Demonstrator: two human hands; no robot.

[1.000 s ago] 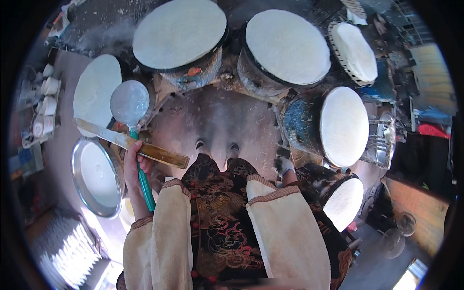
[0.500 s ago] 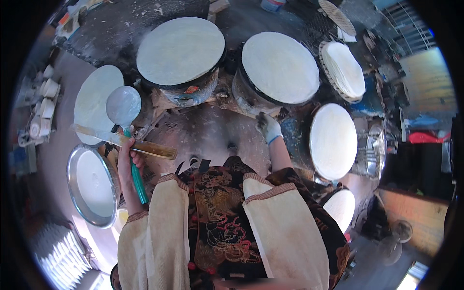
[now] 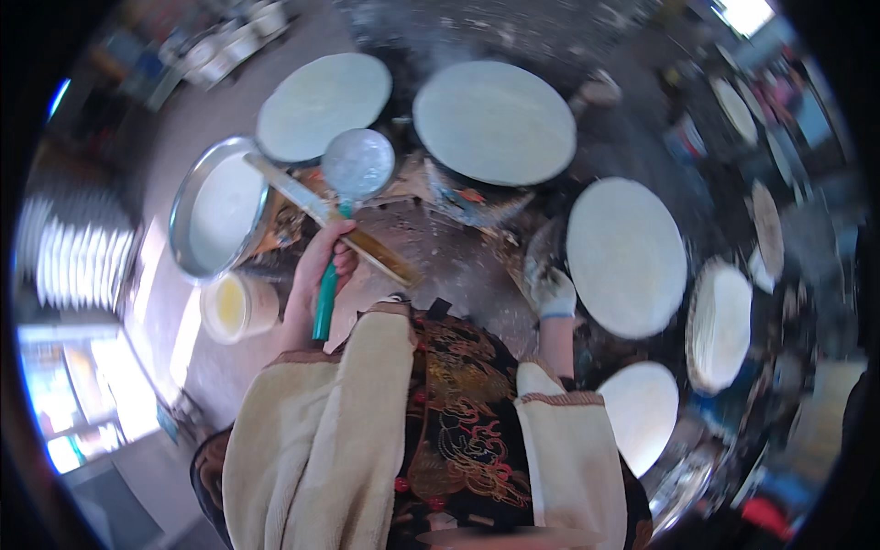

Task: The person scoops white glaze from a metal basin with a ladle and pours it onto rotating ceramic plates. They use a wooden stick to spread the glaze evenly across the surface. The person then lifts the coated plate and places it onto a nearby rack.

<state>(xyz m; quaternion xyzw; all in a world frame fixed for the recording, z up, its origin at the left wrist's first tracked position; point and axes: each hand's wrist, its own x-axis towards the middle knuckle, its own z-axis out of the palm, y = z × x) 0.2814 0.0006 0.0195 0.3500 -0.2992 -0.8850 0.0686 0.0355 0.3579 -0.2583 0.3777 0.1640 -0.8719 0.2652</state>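
My left hand (image 3: 335,254) is closed around the green handle of a ladle (image 3: 358,165) and also grips a long, flat, wooden-looking spatula (image 3: 380,257). The ladle's round pale bowl points away from me, near the edge of the left round griddle (image 3: 325,108). The spatula crosses the ladle, its whitened far end over the rim of a metal basin (image 3: 180,240) of white batter. My right hand (image 3: 554,291), in a white and grey glove, is beside the right griddle (image 3: 627,258); its fingers are blurred. Thin pale sheets cover these griddles and the middle one (image 3: 495,124).
A tub (image 3: 264,307) with yellow contents stands below the basin. Another pale round (image 3: 642,417) lies at the lower right. Farther right, a stack of thin pale flatbreads (image 3: 720,327) rests on a woven tray. Shelves with white containers (image 3: 225,50) stand at the far left.
My view has turned left, so the griddles have shifted round clockwise in the picture. The ladle and spatula remain in my left hand, now nearer the left griddle and the basin.
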